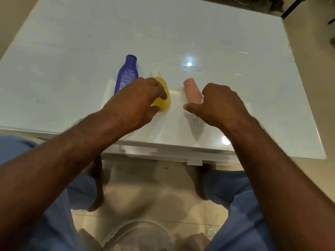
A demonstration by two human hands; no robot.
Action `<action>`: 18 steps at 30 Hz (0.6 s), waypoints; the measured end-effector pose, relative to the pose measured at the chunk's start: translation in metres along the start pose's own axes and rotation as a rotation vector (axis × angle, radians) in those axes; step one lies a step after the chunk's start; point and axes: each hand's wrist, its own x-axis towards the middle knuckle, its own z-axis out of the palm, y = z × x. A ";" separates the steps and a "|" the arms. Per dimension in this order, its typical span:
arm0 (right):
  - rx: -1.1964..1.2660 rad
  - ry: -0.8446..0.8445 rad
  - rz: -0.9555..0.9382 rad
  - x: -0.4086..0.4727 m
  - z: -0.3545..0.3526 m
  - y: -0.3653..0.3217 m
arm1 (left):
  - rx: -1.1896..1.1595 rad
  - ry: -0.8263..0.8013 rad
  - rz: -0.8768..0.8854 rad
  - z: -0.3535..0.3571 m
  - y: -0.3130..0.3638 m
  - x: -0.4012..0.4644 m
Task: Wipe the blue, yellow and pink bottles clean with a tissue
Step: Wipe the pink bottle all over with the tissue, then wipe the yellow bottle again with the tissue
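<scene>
Item 1: dark blue plastic bottle (126, 75), printed label, lying on its side on the glossy white surface (235, 42), cap pointing far. Leftmost of three. Untouched.

Item 2: translucent yellow plastic bottle with a white cap (164, 93), lying just right of the blue one, cap far. The left hand (134, 104) was over it, fingers curled round its body and thumb at its near end: a closing grip on the bottle.

Item 3: pale pink plastic bottle (192, 91), lying further right, apart from the yellow one, cap far. The right hand (219, 105) sat at its near right side, fingers curled under; whether they touched the bottle could not be told. White material showed beneath this hand, likely the white tissue (196, 120), apparently held in its grip.

Handling notes (judgement): all three looked small, light and stiff-walled, smooth enough to slide or roll on the slick surface. Best taken round the mid-body, one hand steadying while the tissue passes along the sides.

Also present: blue trousers (241, 205), tiled floor (154, 187), clear plastic container (137, 234) at the near edge.
</scene>
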 end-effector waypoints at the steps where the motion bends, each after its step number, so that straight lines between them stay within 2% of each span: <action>1: -0.009 -0.013 -0.013 -0.002 -0.001 0.001 | 0.013 0.000 -0.010 0.000 -0.001 0.001; 6: -0.149 -0.034 -0.092 -0.008 0.000 0.000 | 0.082 -0.031 -0.015 -0.001 0.002 0.003; 18: -0.130 0.065 -0.068 0.002 0.012 -0.004 | 0.076 -0.051 0.002 -0.001 0.000 0.008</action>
